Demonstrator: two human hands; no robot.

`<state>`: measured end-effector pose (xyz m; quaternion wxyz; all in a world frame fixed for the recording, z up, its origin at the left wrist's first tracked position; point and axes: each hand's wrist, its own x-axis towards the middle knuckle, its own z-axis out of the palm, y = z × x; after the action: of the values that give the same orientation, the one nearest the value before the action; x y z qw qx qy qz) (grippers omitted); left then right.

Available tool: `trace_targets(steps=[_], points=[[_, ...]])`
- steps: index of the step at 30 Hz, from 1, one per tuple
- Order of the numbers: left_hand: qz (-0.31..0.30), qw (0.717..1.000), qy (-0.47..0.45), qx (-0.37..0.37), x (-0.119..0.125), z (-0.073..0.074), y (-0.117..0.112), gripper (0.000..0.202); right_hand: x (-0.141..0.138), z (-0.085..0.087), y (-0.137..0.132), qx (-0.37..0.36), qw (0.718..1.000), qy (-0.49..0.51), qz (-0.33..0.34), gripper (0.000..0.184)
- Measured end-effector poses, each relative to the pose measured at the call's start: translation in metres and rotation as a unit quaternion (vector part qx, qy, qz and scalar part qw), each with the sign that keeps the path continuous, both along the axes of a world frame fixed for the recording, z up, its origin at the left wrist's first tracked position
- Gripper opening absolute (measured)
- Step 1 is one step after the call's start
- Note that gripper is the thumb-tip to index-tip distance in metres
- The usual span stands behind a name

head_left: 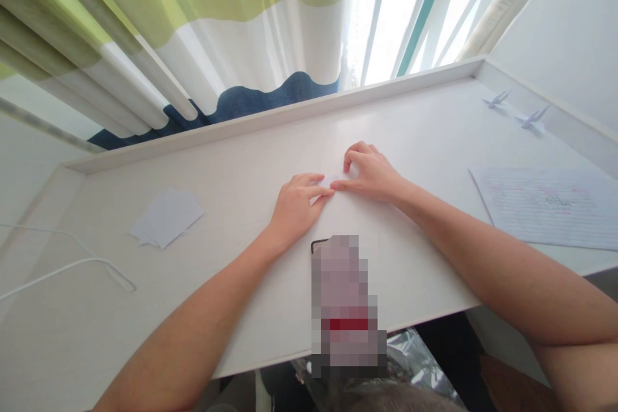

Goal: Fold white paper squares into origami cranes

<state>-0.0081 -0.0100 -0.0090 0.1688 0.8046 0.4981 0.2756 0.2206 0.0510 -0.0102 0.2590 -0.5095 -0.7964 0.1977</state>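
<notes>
A small white piece of paper lies on the white desk, mostly hidden between my two hands. My left hand rests on the desk with its fingers curled, their tips pressing the paper's left edge. My right hand lies just right of it, fingers bent and pinched down on the same paper. The fingertips of both hands nearly touch above the sheet.
A stack of small white paper squares lies at the left. A white cable loops at the far left. A lined written sheet lies at the right, two folded paper cranes behind it. A pixelated phone sits near the front edge.
</notes>
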Motion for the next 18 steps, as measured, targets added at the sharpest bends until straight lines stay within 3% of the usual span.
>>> trace_targets(steps=[7, 10, 14, 18], points=[[0.023, 1.0, 0.002, 0.016, 0.002, -0.003, -0.003, 0.016, 0.013, 0.0, 0.01, 0.01, 0.999, 0.033, 0.014, 0.017], [0.029, 0.999, -0.009, 0.036, 0.003, -0.005, -0.004, 0.014, 0.012, 0.004, 0.005, -0.007, 0.998, 0.04, 0.043, 0.017], [0.009, 0.997, -0.053, 0.046, 0.002, -0.008, -0.005, 0.015, 0.007, 0.009, -0.002, -0.031, 0.995, 0.046, 0.08, 0.018], [-0.017, 0.995, -0.086, 0.037, 0.002, -0.009, -0.005, 0.016, 0.004, 0.011, -0.002, -0.047, 0.993, 0.085, 0.074, 0.012]])
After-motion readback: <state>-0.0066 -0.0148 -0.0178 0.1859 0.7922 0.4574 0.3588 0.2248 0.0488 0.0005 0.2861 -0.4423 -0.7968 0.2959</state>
